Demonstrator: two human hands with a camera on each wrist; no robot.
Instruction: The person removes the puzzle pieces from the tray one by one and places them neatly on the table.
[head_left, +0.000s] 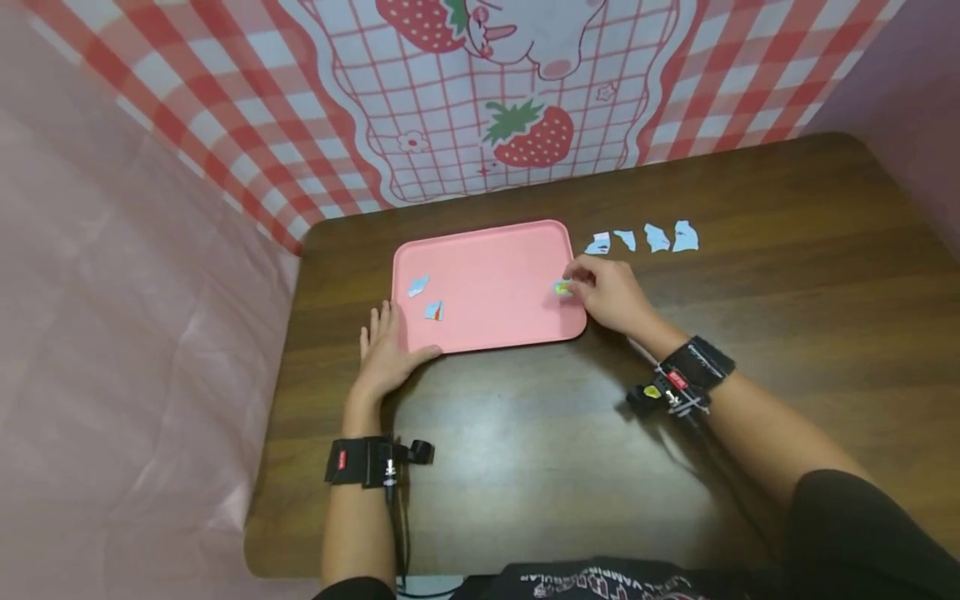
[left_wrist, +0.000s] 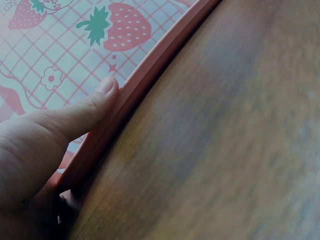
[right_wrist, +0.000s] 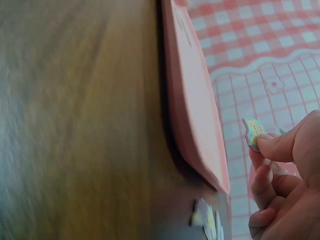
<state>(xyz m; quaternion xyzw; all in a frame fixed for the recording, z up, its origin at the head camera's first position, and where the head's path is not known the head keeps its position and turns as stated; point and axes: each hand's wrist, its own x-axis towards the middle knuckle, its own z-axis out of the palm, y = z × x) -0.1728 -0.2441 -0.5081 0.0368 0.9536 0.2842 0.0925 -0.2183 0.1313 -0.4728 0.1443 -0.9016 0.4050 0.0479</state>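
Observation:
A pink tray (head_left: 495,292) lies on the table. My right hand (head_left: 611,292) is over its right end, pinching a small torn piece of paper (head_left: 562,287) between thumb and fingers. In the right wrist view this torn piece of paper (right_wrist: 253,134), pale blue with yellow, is held up at the fingertips. My left hand (head_left: 386,350) rests at the tray's front left corner, fingers extended along the left edge and thumb on the front rim. Two light blue paper scraps, an upper one (head_left: 418,286) and a lower one with red (head_left: 434,311), lie apart in the tray's left half.
Several torn paper scraps (head_left: 656,237) lie in a row on the table beyond the tray's right end. A small yellow scrap (head_left: 652,391) shows beside the right wrist camera. Behind the brown wooden table (head_left: 510,467) hangs a strawberry-patterned cloth (head_left: 450,133).

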